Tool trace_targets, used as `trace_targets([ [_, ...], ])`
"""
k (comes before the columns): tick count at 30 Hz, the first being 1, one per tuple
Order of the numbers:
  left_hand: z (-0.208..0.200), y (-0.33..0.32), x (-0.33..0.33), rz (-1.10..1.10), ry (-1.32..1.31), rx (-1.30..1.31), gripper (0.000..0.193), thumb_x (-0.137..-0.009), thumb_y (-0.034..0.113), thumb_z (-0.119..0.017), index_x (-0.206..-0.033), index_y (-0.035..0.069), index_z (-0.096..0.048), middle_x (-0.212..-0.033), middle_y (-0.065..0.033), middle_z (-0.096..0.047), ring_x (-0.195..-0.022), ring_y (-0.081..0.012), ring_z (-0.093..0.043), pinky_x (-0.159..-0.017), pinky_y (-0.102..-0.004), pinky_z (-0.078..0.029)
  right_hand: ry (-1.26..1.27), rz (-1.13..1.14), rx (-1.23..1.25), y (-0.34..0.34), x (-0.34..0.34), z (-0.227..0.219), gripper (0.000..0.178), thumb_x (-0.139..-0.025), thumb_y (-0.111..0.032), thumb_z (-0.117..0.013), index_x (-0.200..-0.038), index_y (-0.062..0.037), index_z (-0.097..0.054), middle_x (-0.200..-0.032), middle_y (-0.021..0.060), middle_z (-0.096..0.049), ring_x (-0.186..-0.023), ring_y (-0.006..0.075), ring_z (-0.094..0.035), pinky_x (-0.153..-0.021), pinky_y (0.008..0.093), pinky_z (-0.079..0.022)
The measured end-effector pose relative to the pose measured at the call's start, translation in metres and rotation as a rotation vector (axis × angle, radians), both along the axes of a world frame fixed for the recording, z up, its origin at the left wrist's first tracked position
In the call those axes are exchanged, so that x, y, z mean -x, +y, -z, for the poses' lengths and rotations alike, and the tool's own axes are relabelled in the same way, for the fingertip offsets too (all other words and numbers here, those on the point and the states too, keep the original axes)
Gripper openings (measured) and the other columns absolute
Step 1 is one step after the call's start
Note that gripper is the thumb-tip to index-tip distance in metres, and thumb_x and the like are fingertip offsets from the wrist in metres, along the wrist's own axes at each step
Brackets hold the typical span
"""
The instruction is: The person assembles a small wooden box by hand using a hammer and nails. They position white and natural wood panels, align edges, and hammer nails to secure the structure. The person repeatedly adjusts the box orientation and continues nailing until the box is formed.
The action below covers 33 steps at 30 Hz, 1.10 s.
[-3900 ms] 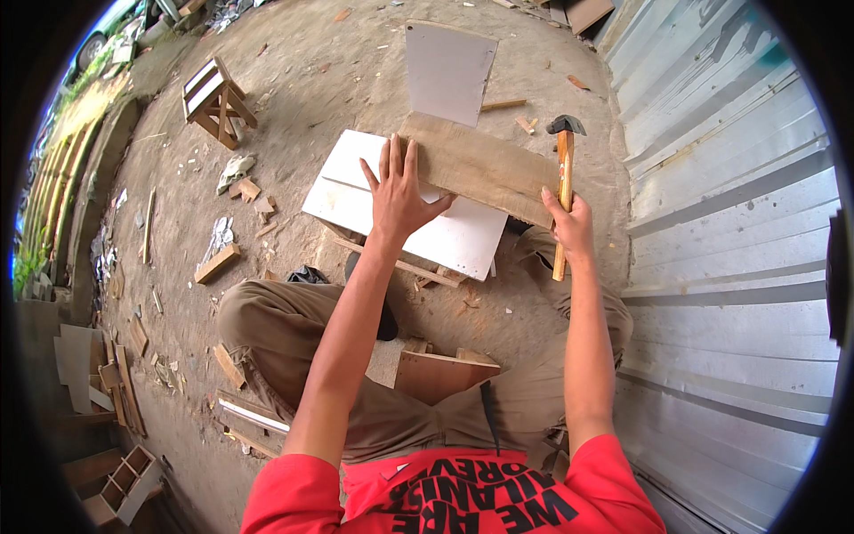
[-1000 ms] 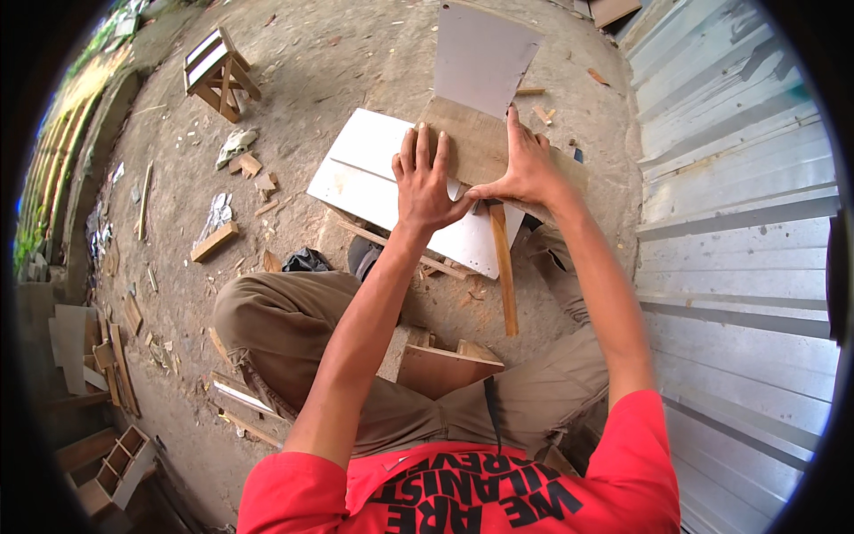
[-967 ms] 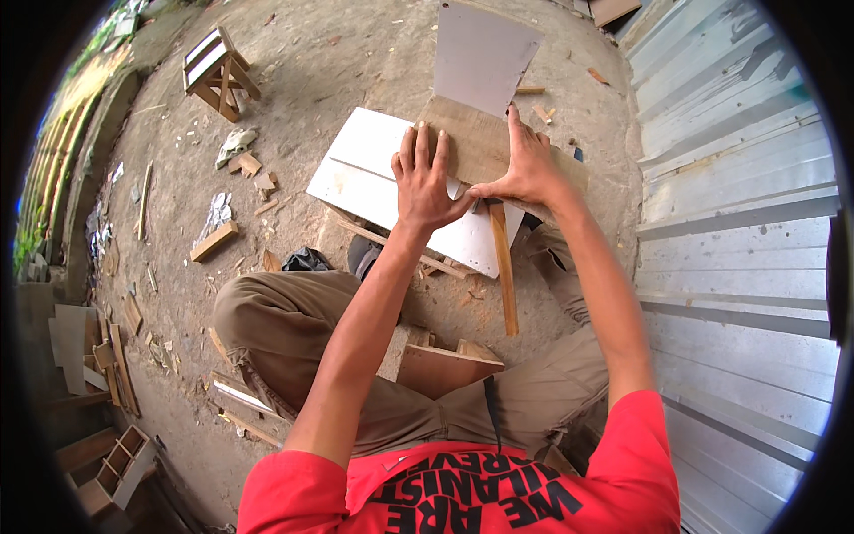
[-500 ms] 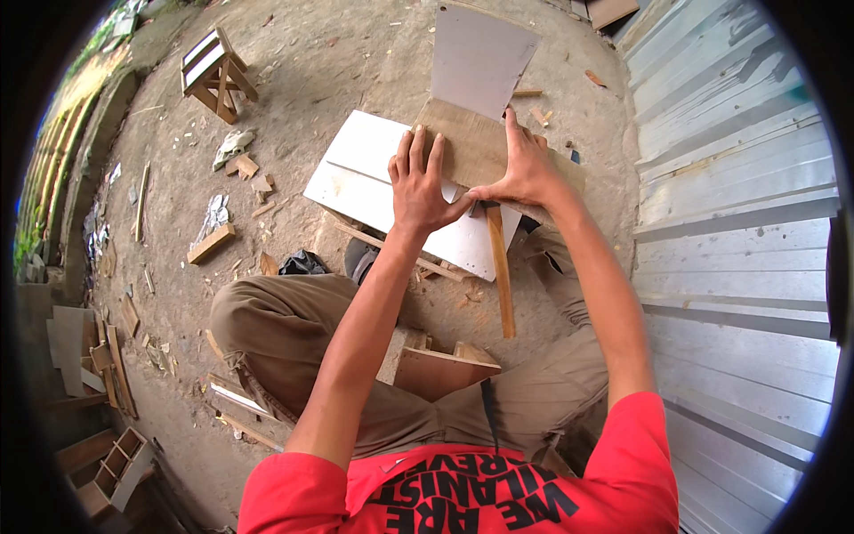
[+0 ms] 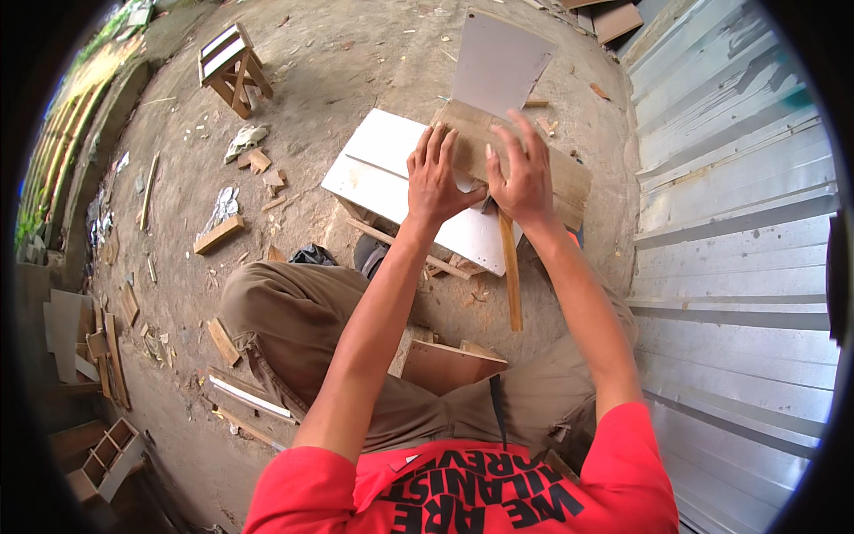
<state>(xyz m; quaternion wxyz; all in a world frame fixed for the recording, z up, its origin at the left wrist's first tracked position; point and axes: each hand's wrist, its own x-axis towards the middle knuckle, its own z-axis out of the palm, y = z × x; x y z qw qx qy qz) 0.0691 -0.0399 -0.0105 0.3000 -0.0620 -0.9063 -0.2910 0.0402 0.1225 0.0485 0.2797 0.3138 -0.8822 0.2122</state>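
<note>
Flat left hand (image 5: 434,182) on the brown board (image 5: 473,135), loose right hand (image 5: 525,184) over it.
Nothing gripped by either; right one blurry, so cannot tell if touching. Board across the white panel (image 5: 382,145), wooden-handled hammer (image 5: 511,276) by the left hand, grey panel (image 5: 503,62) past the far edge. Best to press firmly and keep the board straight, without bumping the hammer.

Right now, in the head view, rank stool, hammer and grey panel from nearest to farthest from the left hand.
1. Hammer: just right of the left hand.
2. Grey panel: ahead, slightly right.
3. Stool: farther off, upper left.
</note>
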Motion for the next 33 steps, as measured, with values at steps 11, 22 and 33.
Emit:
trace_targets([
  [11,0.006,-0.061,-0.023,0.082,-0.079,0.021,0.113,-0.072,0.049,-0.085,-0.158,0.011,-0.021,-0.163,-0.0196,-0.018,-0.15,-0.0384,-0.021,-0.121,-0.0556,-0.024,-0.321,-0.072,-0.427,0.022,-0.002,0.013,0.061,-0.096,-0.04,-0.062,-0.153,-0.0284,-0.041,-0.163,0.0053,-0.03,-0.15,0.0276,-0.028,-0.124,0.0513,-0.02],
  [22,0.071,-0.136,-0.059,-0.288,-0.241,-0.75,0.032,-0.092,0.018,-0.066,-0.115,-0.004,-0.069,-0.104,-0.0168,-0.075,-0.097,-0.0235,-0.073,-0.088,-0.0337,-0.055,-0.306,-0.067,-0.46,0.019,0.0,0.014,0.062,-0.098,-0.038,-0.058,-0.155,-0.0311,-0.035,-0.164,0.0053,-0.028,-0.151,0.0274,-0.025,-0.125,0.0511,-0.016],
  [33,0.112,-0.189,-0.091,-0.441,-0.254,-0.867,0.028,-0.094,0.015,-0.06,-0.112,-0.005,-0.07,-0.1,-0.0153,-0.076,-0.091,-0.021,-0.072,-0.082,-0.0312,-0.055,-0.33,-0.014,-0.465,0.009,-0.01,0.012,0.061,-0.098,-0.027,-0.056,-0.155,-0.0218,-0.037,-0.164,0.0091,-0.027,-0.152,0.0282,-0.023,-0.125,0.0508,-0.014],
])
